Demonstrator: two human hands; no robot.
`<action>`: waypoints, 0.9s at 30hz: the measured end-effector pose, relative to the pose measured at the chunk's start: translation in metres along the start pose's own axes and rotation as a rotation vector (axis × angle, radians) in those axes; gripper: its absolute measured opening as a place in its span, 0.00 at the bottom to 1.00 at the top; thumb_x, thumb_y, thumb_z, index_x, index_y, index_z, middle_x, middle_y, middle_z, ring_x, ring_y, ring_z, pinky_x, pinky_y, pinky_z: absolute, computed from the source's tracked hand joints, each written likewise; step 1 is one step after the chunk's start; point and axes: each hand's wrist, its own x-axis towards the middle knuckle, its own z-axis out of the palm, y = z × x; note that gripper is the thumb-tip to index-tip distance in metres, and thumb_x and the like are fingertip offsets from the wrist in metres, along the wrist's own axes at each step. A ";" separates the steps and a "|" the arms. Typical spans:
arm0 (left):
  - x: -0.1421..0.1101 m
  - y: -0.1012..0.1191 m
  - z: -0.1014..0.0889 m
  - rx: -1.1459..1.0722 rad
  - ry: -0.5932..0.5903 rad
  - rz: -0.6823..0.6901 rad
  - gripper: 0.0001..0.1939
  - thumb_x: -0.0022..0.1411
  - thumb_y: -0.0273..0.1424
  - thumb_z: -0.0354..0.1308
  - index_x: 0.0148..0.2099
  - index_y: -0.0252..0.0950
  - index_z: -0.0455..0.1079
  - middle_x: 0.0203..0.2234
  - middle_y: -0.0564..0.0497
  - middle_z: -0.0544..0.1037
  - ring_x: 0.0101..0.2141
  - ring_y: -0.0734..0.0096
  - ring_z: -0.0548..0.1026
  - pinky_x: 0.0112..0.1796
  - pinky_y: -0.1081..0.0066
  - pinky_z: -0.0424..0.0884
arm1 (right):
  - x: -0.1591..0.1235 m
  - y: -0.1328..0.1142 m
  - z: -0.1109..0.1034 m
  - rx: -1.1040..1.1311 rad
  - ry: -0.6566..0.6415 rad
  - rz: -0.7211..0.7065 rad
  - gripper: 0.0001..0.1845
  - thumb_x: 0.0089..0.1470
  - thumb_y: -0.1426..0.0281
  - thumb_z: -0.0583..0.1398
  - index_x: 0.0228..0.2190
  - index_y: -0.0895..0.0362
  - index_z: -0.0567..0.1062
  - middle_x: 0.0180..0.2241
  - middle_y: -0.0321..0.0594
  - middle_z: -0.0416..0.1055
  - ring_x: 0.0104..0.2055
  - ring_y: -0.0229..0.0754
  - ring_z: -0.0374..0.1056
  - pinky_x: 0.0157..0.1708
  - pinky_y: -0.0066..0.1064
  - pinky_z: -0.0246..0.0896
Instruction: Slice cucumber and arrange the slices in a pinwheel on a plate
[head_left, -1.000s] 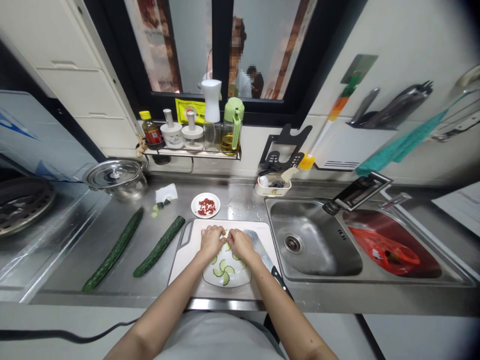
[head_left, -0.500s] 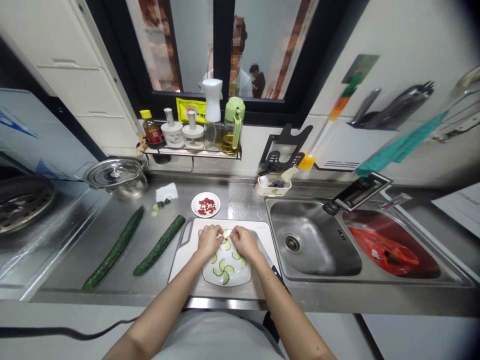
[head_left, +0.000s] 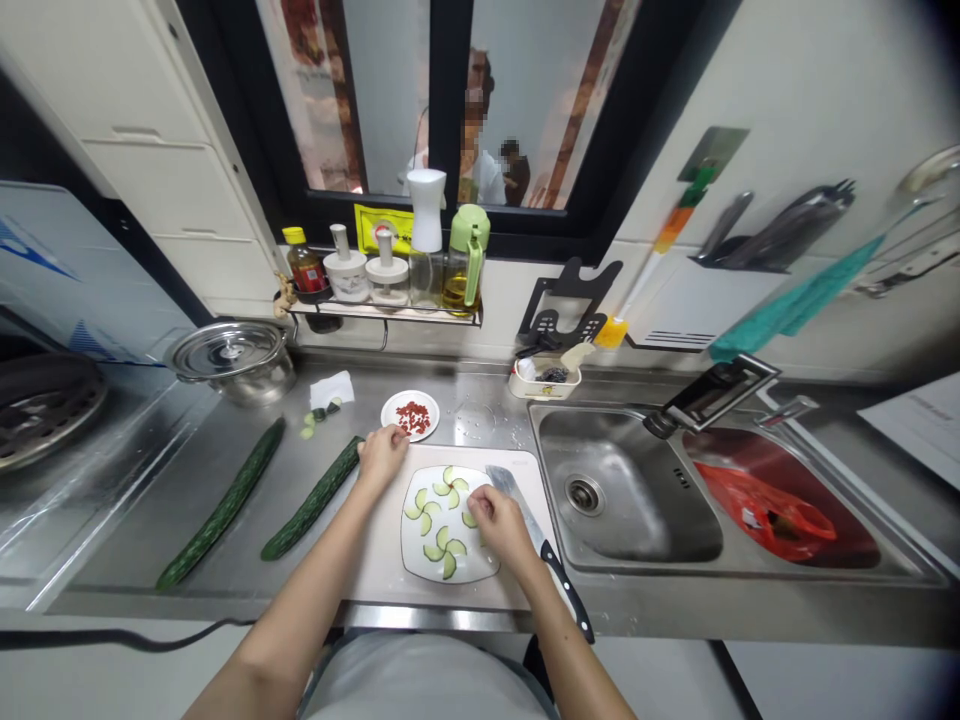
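My left hand (head_left: 382, 456) is at the near-left rim of a small white dish (head_left: 430, 402) of red dried berries (head_left: 412, 417). Its fingers are bunched, and whatever is between the fingertips is too small to make out. Over the right side of a white square plate (head_left: 416, 550), my right hand (head_left: 501, 520) is closed, thumb against fingers, its contents hidden. Cucumber slices (head_left: 445, 551) lie on the plate in pinwheel clusters, one partly behind my right hand. A red speck marks the far cluster's middle. The plate rests on a pale cutting board (head_left: 375, 570).
A kitchen knife (head_left: 566, 590) lies along the board's right side, handle over the counter edge. Two whole cucumbers (head_left: 225, 505) lie left. A lidded pot (head_left: 232, 360) stands behind them. The double sink (head_left: 630, 480) is right; a condiment shelf (head_left: 386, 312) hangs behind.
Both hands have left the plate's far cluster. My left hand moved up and left to the berry dish; my right hand moved down to the plate's right side. The cucumber pinwheels are now uncovered.
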 end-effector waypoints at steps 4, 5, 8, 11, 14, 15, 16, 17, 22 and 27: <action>0.028 -0.002 -0.003 0.074 -0.024 -0.021 0.11 0.61 0.37 0.52 0.43 0.44 0.73 0.42 0.50 0.78 0.45 0.58 0.71 0.43 0.64 0.60 | -0.009 0.004 -0.003 0.093 0.039 -0.002 0.13 0.56 0.64 0.51 0.26 0.55 0.71 0.25 0.38 0.71 0.29 0.39 0.64 0.28 0.27 0.55; 0.034 -0.001 -0.003 0.101 -0.036 -0.012 0.12 0.61 0.37 0.52 0.44 0.45 0.73 0.43 0.49 0.77 0.46 0.58 0.70 0.43 0.64 0.60 | -0.010 0.006 -0.004 0.111 0.046 0.001 0.13 0.56 0.64 0.51 0.26 0.55 0.71 0.25 0.38 0.71 0.29 0.39 0.65 0.28 0.27 0.55; 0.048 0.004 -0.001 0.191 -0.075 0.016 0.14 0.62 0.36 0.49 0.46 0.44 0.74 0.44 0.46 0.77 0.46 0.56 0.70 0.44 0.63 0.60 | -0.012 0.009 -0.008 0.151 0.052 0.016 0.12 0.55 0.64 0.51 0.26 0.55 0.70 0.24 0.38 0.71 0.28 0.39 0.65 0.28 0.28 0.55; 0.058 0.008 0.004 0.241 -0.100 0.032 0.15 0.63 0.36 0.48 0.46 0.43 0.74 0.44 0.45 0.77 0.47 0.56 0.70 0.45 0.62 0.60 | -0.014 0.011 -0.010 0.174 0.059 0.017 0.13 0.56 0.63 0.51 0.26 0.55 0.70 0.24 0.37 0.70 0.27 0.39 0.64 0.27 0.28 0.56; 0.065 0.011 0.009 0.252 -0.106 0.039 0.15 0.62 0.36 0.49 0.44 0.41 0.75 0.44 0.43 0.76 0.48 0.55 0.69 0.45 0.60 0.59 | -0.015 0.013 -0.010 0.186 0.069 0.002 0.13 0.55 0.62 0.52 0.27 0.55 0.71 0.23 0.37 0.70 0.26 0.39 0.64 0.27 0.28 0.56; 0.066 0.012 0.011 0.256 -0.108 0.040 0.16 0.62 0.36 0.48 0.44 0.40 0.75 0.44 0.43 0.76 0.48 0.54 0.69 0.46 0.60 0.59 | -0.016 0.014 -0.010 0.188 0.074 -0.001 0.13 0.55 0.62 0.52 0.27 0.55 0.71 0.23 0.36 0.70 0.26 0.39 0.64 0.27 0.28 0.56; 0.068 0.012 0.012 0.259 -0.109 0.041 0.16 0.62 0.36 0.48 0.44 0.40 0.75 0.44 0.42 0.76 0.48 0.54 0.69 0.46 0.60 0.59 | -0.016 0.015 -0.009 0.189 0.080 -0.004 0.13 0.55 0.62 0.53 0.27 0.55 0.71 0.23 0.36 0.69 0.25 0.39 0.63 0.26 0.28 0.56; 0.069 0.012 0.014 0.260 -0.109 0.041 0.16 0.62 0.36 0.48 0.44 0.39 0.75 0.44 0.42 0.76 0.48 0.54 0.69 0.46 0.59 0.59 | -0.016 0.016 -0.009 0.190 0.086 -0.004 0.13 0.55 0.62 0.53 0.26 0.55 0.71 0.22 0.36 0.69 0.25 0.39 0.63 0.26 0.28 0.56; 0.074 0.013 0.019 0.237 -0.100 0.018 0.15 0.62 0.34 0.49 0.45 0.39 0.75 0.44 0.41 0.76 0.48 0.53 0.69 0.46 0.59 0.59 | -0.016 0.019 -0.007 0.199 0.103 -0.004 0.12 0.55 0.63 0.53 0.26 0.55 0.71 0.22 0.36 0.69 0.24 0.38 0.63 0.26 0.28 0.55; 0.075 0.012 0.020 0.141 -0.092 0.001 0.13 0.61 0.35 0.51 0.42 0.40 0.76 0.43 0.42 0.77 0.48 0.54 0.69 0.47 0.59 0.59 | -0.015 0.020 -0.006 0.190 0.105 -0.012 0.12 0.55 0.64 0.53 0.25 0.55 0.71 0.21 0.36 0.69 0.23 0.38 0.63 0.24 0.28 0.55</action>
